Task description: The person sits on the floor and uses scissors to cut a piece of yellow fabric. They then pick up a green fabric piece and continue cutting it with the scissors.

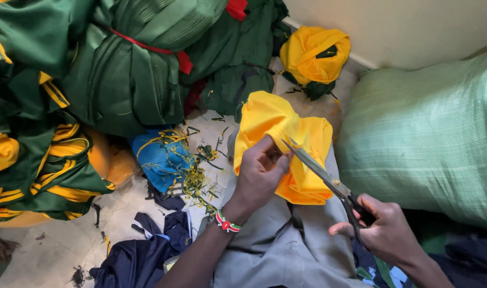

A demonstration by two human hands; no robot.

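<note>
So the yellow fabric piece (278, 144) is draped over the person's lap, on the grey trousers (286, 245), bunched up and hanging a bit toward the floor on the far side. The left hand (259, 176) has its fingers closed in a pinch on the near edge of the cloth, thumb pressing right beside where the scissors (321, 173) come in. The right hand (385, 232) is down at the lower right, fingers curled through the dark handles and gripping them, and the blades run long and diagonal from there up and to the left, tips landing on the fabric just beside the left thumb. The blades look nearly closed, though I can't tell exactly how much gap is left at the tips. So the cloth lies up-left of the right hand, along the same line as the blades, and the left hand is clearly the nearer one to it, actually touching. Room-wise it's tight: a big pale green woven sack (430, 138) sits just beside the right side, a tied green fabric bundle (131, 69) and green-and-yellow striped garments (40, 160) crowd the left, a blue bag (163, 157) full of thread scraps sits near the left knee, and a knotted yellow bundle (314, 56) is farther off by the wall. Open space is basically just above the lap
</note>
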